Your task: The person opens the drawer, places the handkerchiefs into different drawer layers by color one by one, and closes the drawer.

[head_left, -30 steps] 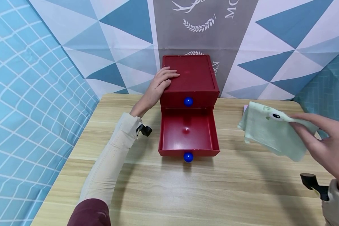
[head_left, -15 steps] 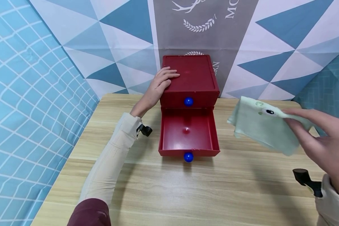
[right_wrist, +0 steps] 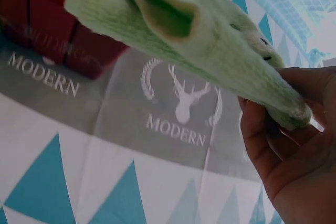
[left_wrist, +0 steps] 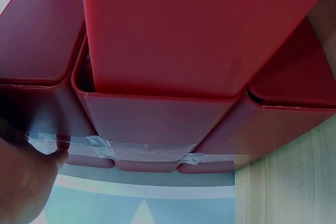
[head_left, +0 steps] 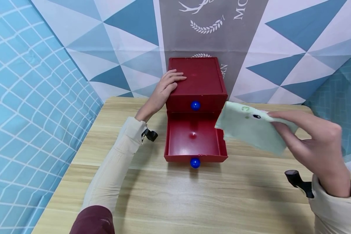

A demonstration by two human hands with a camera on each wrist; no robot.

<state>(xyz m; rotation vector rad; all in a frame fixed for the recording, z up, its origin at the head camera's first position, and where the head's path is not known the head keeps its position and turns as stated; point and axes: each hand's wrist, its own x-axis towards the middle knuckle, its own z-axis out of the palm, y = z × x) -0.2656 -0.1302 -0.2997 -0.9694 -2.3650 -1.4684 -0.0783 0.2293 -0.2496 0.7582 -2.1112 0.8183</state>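
Note:
A pale green folded towel (head_left: 248, 128) with an embroidered eye hangs in the air, pinched at one edge between the thumb and fingers of my right hand (head_left: 316, 143). Its left corner overlaps the right wall of a pulled-out drawer (head_left: 190, 144) in the head view. The drawer belongs to a red drawer cabinet (head_left: 197, 76) with blue ball knobs. My left hand (head_left: 165, 86) rests on the cabinet's top left edge, fingers extended over the top. In the left wrist view, the drawer (left_wrist: 194, 35) juts out between two closed ones, and the hand (left_wrist: 26, 177) touches the taped side.
The cabinet stands at the back of a wood-grain table (head_left: 175, 201), close to a patterned backdrop (head_left: 128, 42). A blue checked cloth wall (head_left: 32, 97) borders the left side. Clear tape (left_wrist: 142, 148) runs along the cabinet's side.
My right hand has carried the towel leftward, from the table's right side to the drawer's right edge. The left hand and the cabinet have stayed put.

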